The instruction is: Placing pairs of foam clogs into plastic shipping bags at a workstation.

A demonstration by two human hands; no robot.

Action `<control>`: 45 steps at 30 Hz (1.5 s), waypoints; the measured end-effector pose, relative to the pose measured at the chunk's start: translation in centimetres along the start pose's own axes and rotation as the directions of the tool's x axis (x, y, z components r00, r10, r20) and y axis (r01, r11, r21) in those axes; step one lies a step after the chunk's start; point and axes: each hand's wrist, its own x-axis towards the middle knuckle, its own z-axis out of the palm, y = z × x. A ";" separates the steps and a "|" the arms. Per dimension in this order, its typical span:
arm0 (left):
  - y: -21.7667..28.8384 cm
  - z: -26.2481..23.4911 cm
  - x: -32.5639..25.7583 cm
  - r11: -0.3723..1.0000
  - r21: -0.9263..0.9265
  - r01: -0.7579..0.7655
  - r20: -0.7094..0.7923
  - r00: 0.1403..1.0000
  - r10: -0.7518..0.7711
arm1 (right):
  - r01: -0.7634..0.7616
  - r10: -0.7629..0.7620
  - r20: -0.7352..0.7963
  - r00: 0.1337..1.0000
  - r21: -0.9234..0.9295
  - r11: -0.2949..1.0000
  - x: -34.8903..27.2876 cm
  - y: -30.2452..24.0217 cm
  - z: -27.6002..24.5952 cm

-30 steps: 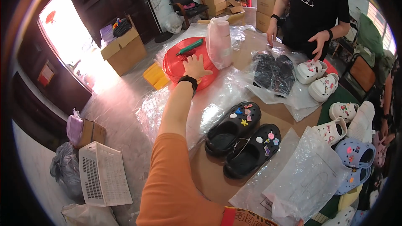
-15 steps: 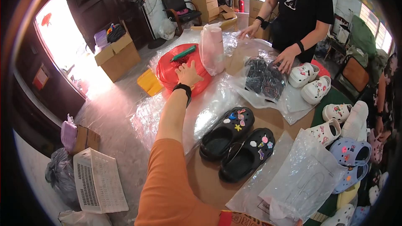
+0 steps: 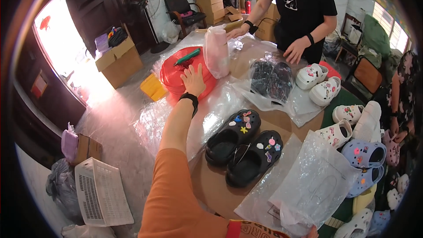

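Observation:
My left hand (image 3: 194,81) reaches forward with fingers spread, at the near side of a round red plastic bundle (image 3: 174,80). Whether it touches the bundle I cannot tell. On top of that bundle lies a green-handled tool (image 3: 188,57), perhaps a cutter. Just a bit of my right hand (image 3: 313,232) peeks in at the bottom edge, beside a clear plastic bag (image 3: 304,180); its fingers are mostly hidden. Between my arm and the bag sits a pair of black clogs with colourful charms, the left clog (image 3: 233,136) and the right clog (image 3: 254,158).
Clear plastic wrap (image 3: 207,110) and a pink roll in a bag (image 3: 217,55) lie around the bundle. Opposite stands a co-worker (image 3: 299,17), near bagged dark clogs (image 3: 272,81) and white clogs (image 3: 325,91). Blue clogs (image 3: 363,153) are at right; a white basket (image 3: 103,191) is on the floor.
The view has shifted slightly. My left hand has drawn back a little, its fingers straighter. The co-worker's hand has moved off the bagged clogs. Part of my right hand has appeared at the bottom.

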 end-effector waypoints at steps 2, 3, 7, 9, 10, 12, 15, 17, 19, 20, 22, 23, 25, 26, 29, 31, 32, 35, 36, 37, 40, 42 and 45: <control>-0.4 0.4 -0.3 1.000 -0.014 -0.013 -0.018 1.000 0.013 | -0.001 0.001 -0.005 1.000 -0.008 1.000 -0.2 0.3 0.2; -0.6 0.4 -0.5 0.999 -0.027 -0.027 -0.041 0.999 0.026 | -0.002 0.002 -0.015 1.000 -0.014 1.000 -0.3 0.4 0.3; -1.7 0.1 -1.9 0.996 -0.031 -0.078 0.047 0.996 0.079 | 0.008 -0.008 0.004 1.000 0.011 1.000 0.5 -0.5 -0.3; -2.1 0.2 -2.5 0.996 -0.001 -0.088 -0.007 0.996 0.088 | -0.043 0.040 0.063 0.997 0.044 0.998 1.5 -1.8 -1.5; -2.3 0.2 -2.7 0.997 0.003 -0.080 -0.005 0.997 0.080 | -0.036 0.032 0.067 0.997 0.048 0.998 1.1 -1.4 -1.2; -2.4 0.0 -2.9 0.999 0.011 -0.045 -0.027 0.999 0.045 | 0.034 -0.034 -0.004 0.999 -0.016 0.999 0.2 0.1 -0.2; -3.4 -0.4 -3.1 0.993 -0.084 -0.079 0.055 0.995 0.083 | 0.082 -0.081 0.020 0.997 -0.050 0.995 0.0 1.0 0.2; -3.4 -0.8 -3.2 0.992 -0.114 -0.047 0.000 0.999 0.047 | 0.047 -0.046 0.022 0.999 -0.039 0.998 0.0 0.8 0.3; -3.7 -0.8 -3.1 0.989 -0.149 -0.019 -0.053 0.999 0.011 | 0.009 -0.008 0.025 1.000 -0.032 0.999 0.0 0.5 0.3; -4.1 -0.7 -3.0 0.990 -0.137 -0.036 0.026 0.999 0.040 | -0.006 0.007 0.030 1.000 -0.020 1.000 0.1 0.5 0.1; -4.3 -0.3 -3.0 0.990 -0.132 -0.048 0.104 0.993 0.062 | -0.015 0.015 0.034 0.999 -0.012 1.000 0.3 0.2 -0.3; -4.3 -0.3 -2.9 0.991 -0.132 -0.033 0.065 0.997 0.042 | -0.057 0.059 0.078 0.995 -0.025 0.998 0.7 -0.4 -0.5; -4.3 -0.3 -2.7 0.991 -0.135 -0.010 0.025 1.000 0.013 | -0.091 0.095 0.119 0.988 -0.042 0.995 1.1 -1.2 -0.9; -4.3 -0.6 -2.6 0.990 -0.139 -0.022 0.061 0.998 0.030 | -0.081 0.084 0.114 0.990 -0.029 0.996 1.1 -1.5 -1.2; -4.6 0.5 -2.4 0.992 -0.116 -0.042 -0.004 0.999 0.042 | -0.032 0.034 0.093 0.995 -0.023 0.999 1.2 -1.0 -0.9; -5.4 1.7 -2.1 0.987 -0.118 -0.113 -0.044 0.993 0.108 | 0.005 -0.003 0.078 0.997 -0.027 1.000 1.1 -0.5 -0.5; -5.3 1.4 -2.2 0.986 -0.120 -0.113 -0.037 0.993 0.109 | -0.004 0.009 0.103 0.995 -0.045 0.999 1.0 -0.3 -0.6; -5.2 0.1 -1.8 0.985 -0.115 -0.125 -0.018 0.992 0.124 | -0.031 0.039 0.134 0.990 -0.057 0.998 1.1 -0.5 -0.8; -5.2 -0.2 -1.6 0.985 -0.120 -0.122 0.005 0.992 0.123 | -0.047 0.053 0.136 0.989 -0.048 0.998 1.2 -0.7 -0.9; -5.2 -0.4 -1.5 0.985 -0.125 -0.118 0.028 0.992 0.123 | -0.047 0.053 0.138 0.989 -0.049 0.998 1.3 -0.9 -1.1; -5.2 -0.7 -1.2 0.989 -0.110 -0.100 0.079 0.991 0.109 | -0.120 0.118 0.137 0.983 0.004 0.993 1.9 -1.9 -1.7; -5.0 -1.2 -1.1 0.991 -0.094 -0.097 0.092 0.990 0.106 | -0.143 0.140 0.136 0.981 0.014 0.990 2.2 -2.6 -2.1; -5.1 -1.2 -0.9 0.992 -0.082 -0.091 0.109 0.989 0.100 | 0.044 -0.044 0.040 0.998 -0.008 0.999 1.0 -0.7 -0.9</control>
